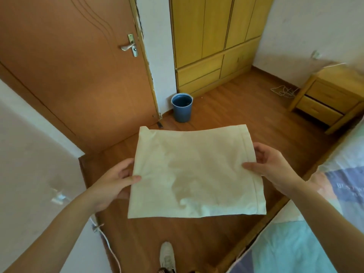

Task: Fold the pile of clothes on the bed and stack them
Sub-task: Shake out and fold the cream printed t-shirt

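Folded cream cloth [195, 172], left hand [114, 182], right hand [273, 170] holding

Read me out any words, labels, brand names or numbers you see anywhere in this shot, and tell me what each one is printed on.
Pale lettering on the purple-blue patch of the bedsheet: too blurred to read.
Folded cream cloth held by the left hand and right hand: no text.
Blue plastic bucket, orange-brown door, yellow wooden wardrobe, wooden nightstand: no text visible.
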